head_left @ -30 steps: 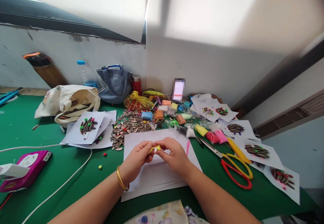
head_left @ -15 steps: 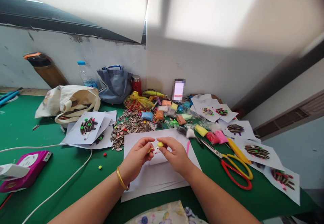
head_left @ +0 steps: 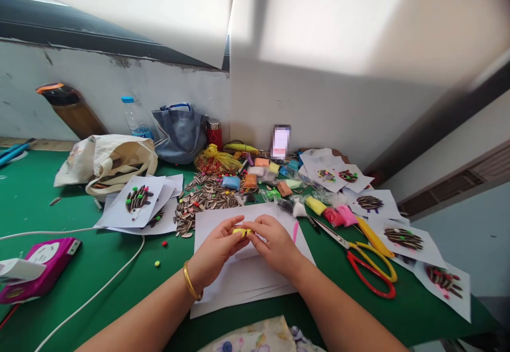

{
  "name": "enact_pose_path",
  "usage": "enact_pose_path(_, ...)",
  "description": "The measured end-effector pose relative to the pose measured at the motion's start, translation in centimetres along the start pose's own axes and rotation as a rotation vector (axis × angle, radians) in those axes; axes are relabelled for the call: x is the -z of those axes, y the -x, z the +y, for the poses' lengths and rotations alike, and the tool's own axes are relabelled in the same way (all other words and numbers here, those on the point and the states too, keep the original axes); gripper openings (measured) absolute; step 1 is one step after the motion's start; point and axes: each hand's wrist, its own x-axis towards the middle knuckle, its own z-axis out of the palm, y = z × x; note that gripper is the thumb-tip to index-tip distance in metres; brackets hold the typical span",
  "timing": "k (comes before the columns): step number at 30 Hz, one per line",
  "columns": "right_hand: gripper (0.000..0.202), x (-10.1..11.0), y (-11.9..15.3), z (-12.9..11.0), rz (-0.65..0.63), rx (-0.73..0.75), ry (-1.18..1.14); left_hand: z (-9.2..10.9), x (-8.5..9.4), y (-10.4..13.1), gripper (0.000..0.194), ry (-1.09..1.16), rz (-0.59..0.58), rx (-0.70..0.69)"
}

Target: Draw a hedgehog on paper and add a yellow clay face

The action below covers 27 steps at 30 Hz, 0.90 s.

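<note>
Daylight fills the room, bright and even. A sunlit patch falls across the upper wall (head_left: 319,17), with a soft-edged grey shadow beneath it. The green table (head_left: 79,267) is evenly lit, and shadows under the white paper sheets (head_left: 247,272) are faint. The wide lens bends straight lines near the edges. The phone (head_left: 280,142) at the table's far edge is blurred into blocks.

Both forearms come in low over the desk (head_left: 71,267) edge and angle toward each other. The left hand (head_left: 217,250) and right hand (head_left: 274,245) meet fingertip to fingertip, fingers (head_left: 233,223) curled into a pinch, wrists raised off the desk, left wrist wearing a bangle.
</note>
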Motion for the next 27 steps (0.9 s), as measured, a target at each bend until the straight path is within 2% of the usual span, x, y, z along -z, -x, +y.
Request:
enact_pose_path(6,0.019,0.1,0.0,0.1,0.047,0.017,0.126,0.2,0.3,-0.2,0.075,-0.103,-0.009,0.026)
enact_pose_path(11,0.006,0.3,0.1,0.2,0.198,-0.029,0.004,0.7,0.4,-0.2,0.064,-0.102,0.080,0.016)
enact_pose_path(16,0.015,-0.1,0.2,0.4,0.212,-0.162,-0.214,0.7,0.3,0.0,0.052,-0.149,0.067,0.018)
enact_pose_path(20,0.032,-0.8,0.5,0.0,0.195,0.024,-0.100,0.1,0.2,0.1,0.048,-0.206,-0.010,-0.006)
enact_pose_path(23,0.043,-0.8,0.5,-0.2,0.110,0.183,0.031,-0.2,0.3,0.0,0.044,-0.268,-0.053,-0.033)
enact_pose_path(25,0.051,-0.2,0.1,0.0,0.045,0.249,0.076,-0.1,0.3,-0.1,0.039,-0.330,-0.036,-0.057)
enact_pose_path(27,0.057,1.3,-0.3,0.9,0.044,0.266,0.139,0.1,0.4,-0.2,0.038,-0.352,0.020,-0.057)
